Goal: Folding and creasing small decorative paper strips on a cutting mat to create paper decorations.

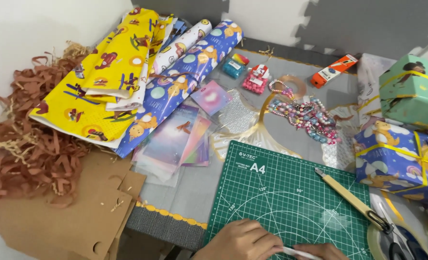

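Observation:
My left hand [240, 240] rests at the near edge of a green cutting mat [291, 192], fingers curled around a thin white strip [295, 253]. My right hand [327, 251] shows only partly at the bottom edge and pinches the same strip from the right. A yellow-handled craft knife [346, 197] lies diagonally on the mat's right side, apart from both hands.
Wrapping paper rolls [141, 72] lie at the back left beside brown shredded paper [26, 139] and flat cardboard [74, 212]. Shiny card sheets [180, 137], bead strings [305, 115] and an orange box [334, 70] sit behind the mat. Wrapped boxes [406, 125], scissors [399, 240] and a tape roll [377, 243] are at right.

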